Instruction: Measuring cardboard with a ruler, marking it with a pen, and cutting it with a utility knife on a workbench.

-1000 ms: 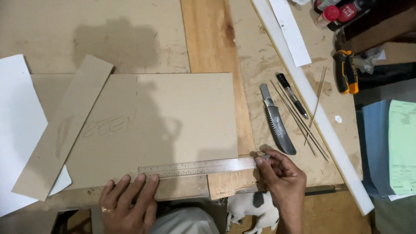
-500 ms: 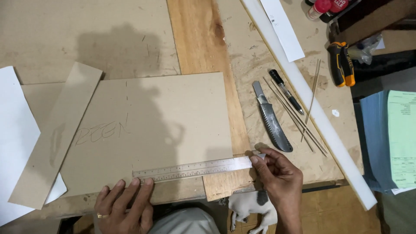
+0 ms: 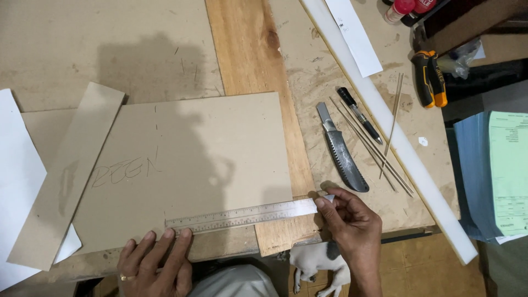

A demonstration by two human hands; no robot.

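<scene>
A steel ruler [image 3: 247, 215] lies across the near edge of a large brown cardboard sheet [image 3: 192, 165] with pencil marks on it. My left hand [image 3: 157, 261] presses fingertips on the ruler's left end. My right hand [image 3: 352, 225] pinches the ruler's right end, which sticks out past the cardboard over the wooden plank [image 3: 253, 60].
A cardboard strip [image 3: 66, 176] and white paper [image 3: 19, 181] lie at left. Right of the plank lie a utility knife [image 3: 342, 151], a black pen [image 3: 360, 115], thin sticks [image 3: 379, 148], a long white bar [image 3: 396, 137] and pliers [image 3: 430, 80]. A small dog [image 3: 316, 261] lies below the table edge.
The view has shifted slightly. Both hands stay on the ruler, which sits a little lower and nearer the cardboard's near edge.
</scene>
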